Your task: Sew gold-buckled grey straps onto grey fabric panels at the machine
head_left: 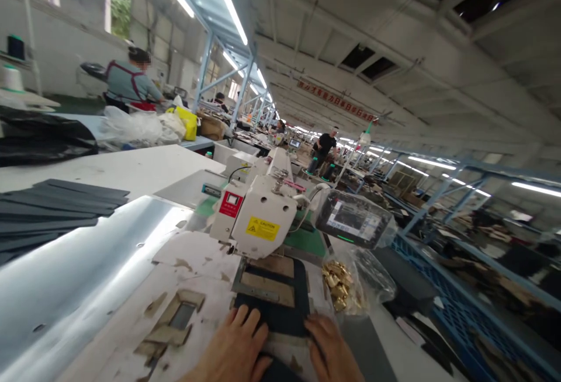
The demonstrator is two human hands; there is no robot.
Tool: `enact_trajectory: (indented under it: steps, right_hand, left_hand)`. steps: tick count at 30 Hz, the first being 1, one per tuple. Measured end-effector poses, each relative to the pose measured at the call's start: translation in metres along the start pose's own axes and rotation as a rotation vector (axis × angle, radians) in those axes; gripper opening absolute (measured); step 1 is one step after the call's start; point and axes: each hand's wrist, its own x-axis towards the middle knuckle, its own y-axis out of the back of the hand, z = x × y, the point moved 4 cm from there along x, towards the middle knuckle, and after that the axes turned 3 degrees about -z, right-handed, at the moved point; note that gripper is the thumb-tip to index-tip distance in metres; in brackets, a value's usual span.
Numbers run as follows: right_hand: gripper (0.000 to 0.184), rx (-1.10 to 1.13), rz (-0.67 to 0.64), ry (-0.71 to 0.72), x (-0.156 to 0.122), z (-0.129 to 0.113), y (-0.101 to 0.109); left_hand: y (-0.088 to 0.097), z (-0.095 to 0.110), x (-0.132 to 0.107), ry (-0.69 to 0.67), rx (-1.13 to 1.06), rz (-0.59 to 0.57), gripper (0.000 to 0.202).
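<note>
Workshop ceiling (350, 25): pale, slanting across upper right, strip lights (228, 2) at top centre
Co-worker (131, 84): upper left, seen from behind
Work surface (197, 253): pale, scuffed, lower centre
Dark strips (52, 212): fanned out, left edge
Sewing machine (263, 218): mid-frame, just beyond the dark piece (284, 319)
Gold pieces (337, 285): in clear plastic, right of centre
Dark piece: lower centre, beside both hands
Left hand (243, 335): fingers slightly spread, tips at its near left edge
Right hand (328, 347): fingers bent at its right corner; for both, pinching or only pressing impossible to tell

Foreground: two hands (240, 335) (329, 347), one machine head (258, 201)
We count one wrapped screen (354, 218), one CAUTION label (263, 228) (gold pieces (338, 285): too heaped).
</note>
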Motion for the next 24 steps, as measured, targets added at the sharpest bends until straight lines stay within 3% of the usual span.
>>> enact_trajectory:
  steps: [5,7,11,15,19,24]
  right_hand:
    - [0.030,-0.020,0.038,0.130,-0.017,0.025,-0.014]
    - [0.027,-0.010,0.083,0.043,-0.015,0.039,-0.005]
    - [0.035,-0.138,0.255,-0.294,-0.006,0.075,0.024]
    - [0.038,-0.241,0.115,-0.384,-0.002,0.092,0.019]
    - [0.040,-0.334,0.007,-0.483,-0.001,0.088,0.010]
    - [0.036,-0.405,0.034,-0.547,0.004,0.080,0.011]
  left_hand:
    - [-0.002,0.002,0.002,0.020,0.010,-0.044,0.038]
    - [-0.003,0.002,0.002,0.027,0.018,-0.031,0.038]
    - [-0.004,0.000,0.003,0.020,0.024,-0.025,0.039]
    - [-0.007,-0.002,0.004,-0.009,0.021,-0.073,0.039]
    - [-0.007,0.000,0.002,0.002,0.046,0.013,0.036]
    - [0.002,-0.001,-0.003,-0.026,0.018,0.008,0.030]
